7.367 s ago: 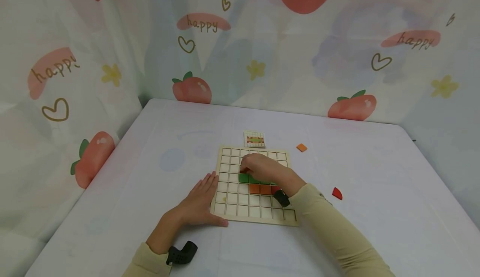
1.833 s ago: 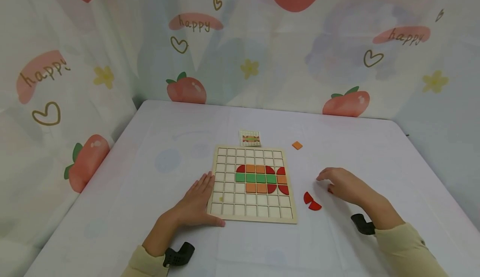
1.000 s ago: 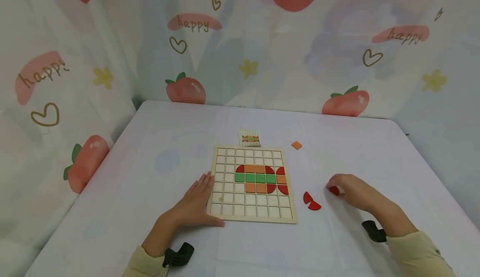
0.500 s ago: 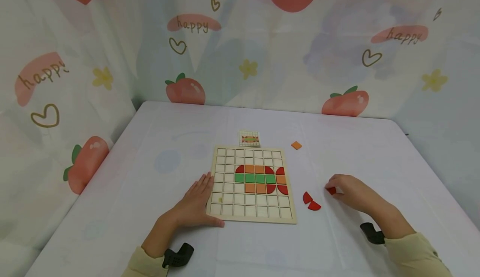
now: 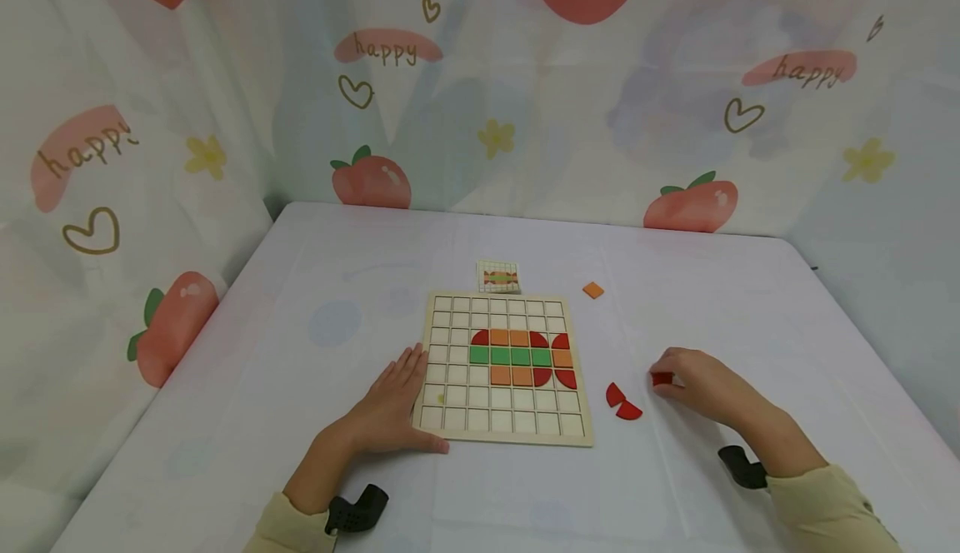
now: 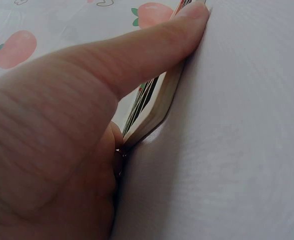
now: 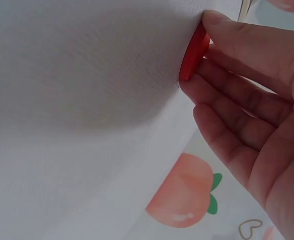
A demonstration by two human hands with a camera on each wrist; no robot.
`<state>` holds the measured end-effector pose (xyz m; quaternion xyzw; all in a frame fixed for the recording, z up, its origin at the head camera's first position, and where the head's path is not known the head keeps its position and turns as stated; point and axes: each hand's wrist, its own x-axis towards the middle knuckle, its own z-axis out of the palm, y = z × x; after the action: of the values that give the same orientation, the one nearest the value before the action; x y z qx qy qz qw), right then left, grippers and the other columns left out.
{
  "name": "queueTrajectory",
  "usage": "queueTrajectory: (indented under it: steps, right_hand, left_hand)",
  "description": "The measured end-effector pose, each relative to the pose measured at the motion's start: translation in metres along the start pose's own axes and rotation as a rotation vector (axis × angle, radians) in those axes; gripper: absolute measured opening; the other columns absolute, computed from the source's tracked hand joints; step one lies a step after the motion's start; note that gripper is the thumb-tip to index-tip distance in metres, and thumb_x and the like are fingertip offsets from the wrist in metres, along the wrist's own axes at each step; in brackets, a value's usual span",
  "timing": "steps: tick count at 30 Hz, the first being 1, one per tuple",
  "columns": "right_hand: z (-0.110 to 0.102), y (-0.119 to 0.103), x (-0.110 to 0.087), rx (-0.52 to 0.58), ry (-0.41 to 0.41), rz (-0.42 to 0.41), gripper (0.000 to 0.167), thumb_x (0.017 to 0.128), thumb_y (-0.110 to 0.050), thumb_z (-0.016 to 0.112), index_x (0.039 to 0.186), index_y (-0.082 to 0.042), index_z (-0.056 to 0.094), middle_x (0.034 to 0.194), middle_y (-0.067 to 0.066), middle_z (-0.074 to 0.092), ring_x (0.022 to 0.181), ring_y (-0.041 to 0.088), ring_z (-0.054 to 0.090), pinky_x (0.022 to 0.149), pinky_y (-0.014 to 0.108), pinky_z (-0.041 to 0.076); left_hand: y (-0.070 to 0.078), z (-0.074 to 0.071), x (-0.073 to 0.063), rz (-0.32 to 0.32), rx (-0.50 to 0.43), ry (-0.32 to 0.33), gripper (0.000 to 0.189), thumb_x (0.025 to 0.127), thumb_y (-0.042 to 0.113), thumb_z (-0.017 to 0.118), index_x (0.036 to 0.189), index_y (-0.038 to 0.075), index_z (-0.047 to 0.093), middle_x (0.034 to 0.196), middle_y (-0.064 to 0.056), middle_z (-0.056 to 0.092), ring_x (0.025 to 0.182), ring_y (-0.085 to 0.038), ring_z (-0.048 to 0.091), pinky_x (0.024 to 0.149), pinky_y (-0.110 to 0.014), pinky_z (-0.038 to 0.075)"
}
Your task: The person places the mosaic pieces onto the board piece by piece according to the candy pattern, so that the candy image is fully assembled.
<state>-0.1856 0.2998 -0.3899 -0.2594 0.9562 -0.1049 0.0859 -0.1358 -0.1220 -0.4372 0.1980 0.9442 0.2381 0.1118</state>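
Note:
A wooden grid board [image 5: 495, 420] lies flat on the table, with a row of green square tiles [image 5: 520, 356] at its middle and orange tiles and red quarter-circle tiles around that row. My left hand [image 5: 386, 407] rests at the board's left edge, fingers straight, thumb along the near corner; the left wrist view shows the thumb [image 6: 152, 52] against the board's rim. Right of the board, my right hand [image 5: 701, 382] pinches a red quarter-circle tile [image 7: 194, 52] between thumb and fingertips, tilted on edge close to the tablecloth. Part of that tile is hidden by the fingers.
Two loose red quarter-circle tiles [image 5: 628, 411] lie between the board and my right hand. Farther back is a loose orange square tile [image 5: 593, 290]. A small pattern card [image 5: 498, 276] lies behind the board. Printed cloth walls [image 5: 570, 161] border the table.
My right hand has left the board, where more tiles now show, and moved right. It has taken up a red quarter-circle tile and turned it slightly. The left hand stays by the board.

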Motion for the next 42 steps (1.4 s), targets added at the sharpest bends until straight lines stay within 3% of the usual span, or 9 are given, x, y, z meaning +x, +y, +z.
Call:
queueTrajectory:
  steps: [12,22,29,42]
  right_hand:
    - [0.002,0.003,0.000,-0.009,0.045,-0.065,0.016,0.074,-0.003,0.074,0.089,-0.001,0.071,0.081,-0.002,0.061,0.076,0.018,0.057,0.068,0.034,0.051]
    - [0.002,0.002,0.000,0.009,0.037,-0.072,0.015,0.073,-0.001,0.074,0.088,-0.001,0.072,0.083,-0.001,0.061,0.077,0.020,0.059,0.068,0.033,0.052]
    - [0.007,0.003,-0.001,-0.007,0.095,-0.102,0.014,0.073,0.000,0.074,0.087,-0.003,0.071,0.081,-0.002,0.059,0.074,0.017,0.057,0.067,0.032,0.052]
    - [0.005,-0.025,0.010,0.007,0.108,0.023,0.018,0.075,-0.002,0.073,0.093,0.000,0.070,0.080,0.002,0.057,0.072,0.016,0.053,0.065,0.031,0.051]
  left_hand:
    - [-0.002,0.003,0.002,-0.011,0.012,-0.002,0.126,0.062,0.073,0.064,0.147,0.002,0.004,0.153,-0.008,-0.003,0.138,-0.019,-0.006,0.108,-0.039,0.004]
    - [-0.002,0.002,0.001,-0.003,0.000,0.000,0.126,0.062,0.072,0.065,0.147,0.001,0.005,0.153,-0.010,-0.002,0.138,-0.021,-0.005,0.109,-0.041,0.005]
    - [-0.003,0.003,0.002,0.002,0.009,0.002,0.125,0.062,0.072,0.065,0.147,0.001,0.004,0.153,-0.010,-0.002,0.138,-0.020,-0.005,0.108,-0.039,0.004]
    - [-0.002,0.003,0.002,0.002,0.005,0.005,0.126,0.062,0.072,0.065,0.147,0.001,0.005,0.153,-0.010,-0.002,0.138,-0.021,-0.004,0.108,-0.040,0.005]
